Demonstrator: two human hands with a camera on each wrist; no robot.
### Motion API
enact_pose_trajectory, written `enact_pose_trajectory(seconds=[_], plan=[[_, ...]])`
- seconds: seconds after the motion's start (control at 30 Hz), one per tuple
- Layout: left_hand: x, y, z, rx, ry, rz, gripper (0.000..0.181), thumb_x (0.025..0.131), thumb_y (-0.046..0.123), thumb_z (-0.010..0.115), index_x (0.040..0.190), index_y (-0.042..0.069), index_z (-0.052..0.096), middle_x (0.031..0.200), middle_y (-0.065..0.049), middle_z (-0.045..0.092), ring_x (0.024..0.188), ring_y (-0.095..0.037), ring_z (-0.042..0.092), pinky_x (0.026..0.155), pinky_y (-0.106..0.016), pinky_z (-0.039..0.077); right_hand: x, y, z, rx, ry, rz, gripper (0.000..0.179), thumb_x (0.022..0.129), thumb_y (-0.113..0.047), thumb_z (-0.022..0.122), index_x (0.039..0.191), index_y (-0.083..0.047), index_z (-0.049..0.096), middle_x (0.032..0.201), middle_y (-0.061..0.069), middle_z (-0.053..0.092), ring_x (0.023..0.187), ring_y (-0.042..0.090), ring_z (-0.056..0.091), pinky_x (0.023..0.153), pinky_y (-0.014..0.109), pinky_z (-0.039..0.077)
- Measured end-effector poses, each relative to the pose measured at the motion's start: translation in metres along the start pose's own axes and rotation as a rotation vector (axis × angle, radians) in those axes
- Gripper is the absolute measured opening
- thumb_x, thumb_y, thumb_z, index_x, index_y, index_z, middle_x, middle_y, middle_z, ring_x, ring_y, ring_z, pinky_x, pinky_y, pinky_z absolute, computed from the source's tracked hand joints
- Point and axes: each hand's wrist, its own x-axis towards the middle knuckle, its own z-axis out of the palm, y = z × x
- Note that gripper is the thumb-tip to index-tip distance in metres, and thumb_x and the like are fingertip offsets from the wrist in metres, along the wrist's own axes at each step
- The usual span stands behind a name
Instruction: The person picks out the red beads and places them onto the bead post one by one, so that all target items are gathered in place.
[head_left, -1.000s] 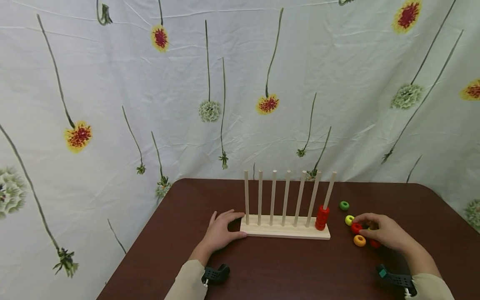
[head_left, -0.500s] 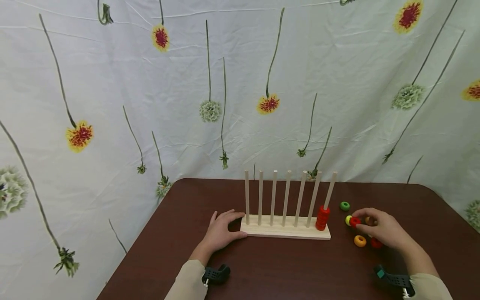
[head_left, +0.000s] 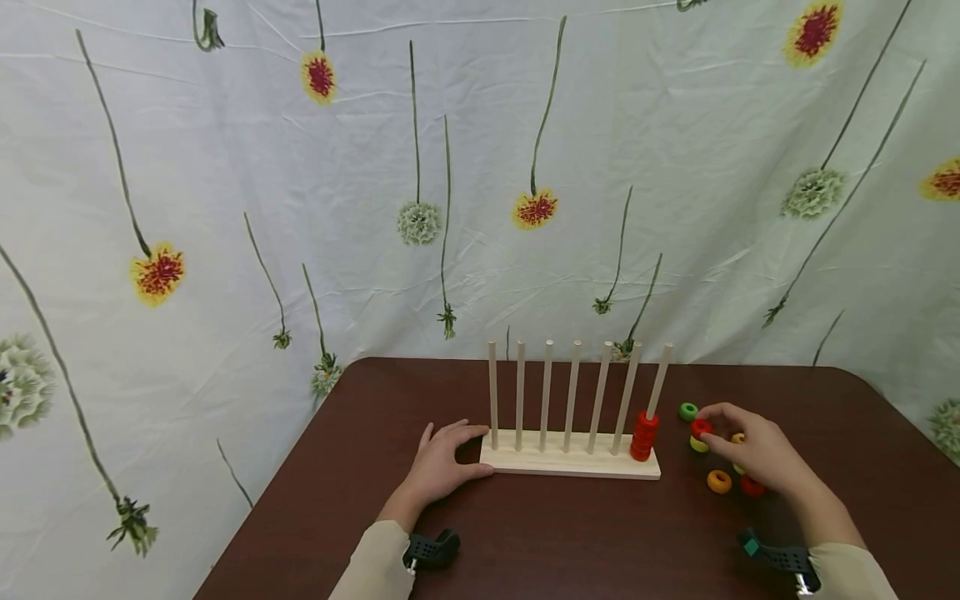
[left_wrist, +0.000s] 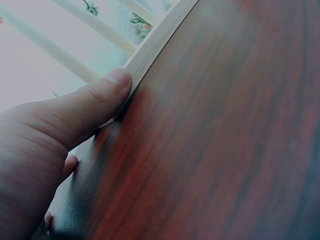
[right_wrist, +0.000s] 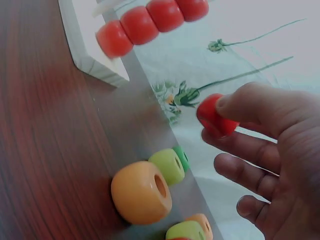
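A pale wooden peg stand [head_left: 570, 463] with a row of upright pegs stands on the table. Its right-end peg carries a stack of red beads [head_left: 643, 438]. At the stand's left end my left hand [head_left: 438, 468] grips the base, thumb along the front edge and fingers behind. In the left wrist view, the thumb [left_wrist: 102, 97] presses on the base's edge. My right hand [head_left: 765, 454] pinches a red bead [right_wrist: 209, 114] between thumb and fingertips, raised above the table to the right of the stand.
Loose beads lie near the right hand: a green bead [head_left: 687, 412], a yellow-green bead [head_left: 699, 445], an orange bead [head_left: 719, 482] and a red bead [head_left: 752, 487], plus others partly hidden by the hand. A flowered cloth [head_left: 360, 167] hangs behind the dark table [head_left: 570, 542].
My right hand has lifted the red bead from among the loose beads and moved it slightly left and away from me. My left hand has stayed on the stand.
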Motion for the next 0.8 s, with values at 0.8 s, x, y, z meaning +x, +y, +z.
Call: enact_pose_trajectory(seconds=[0.8], plan=[[0.000, 0.001, 0.000, 0.002, -0.002, -0.008, 0.061, 0.081, 0.042, 0.082, 0.135, 0.023, 0.064, 0.140, -0.002, 0.062, 0.145, -0.029, 0.042, 0.122, -0.067, 0.005, 0.001, -0.022, 0.002, 0.026, 0.256, -0.114, 0.032, 0.099, -0.026, 0.065, 0.128, -0.013, 0.065, 0.112, 0.009, 0.065, 0.077, 0.000, 0.053, 0.060, 0.022, 0.047]])
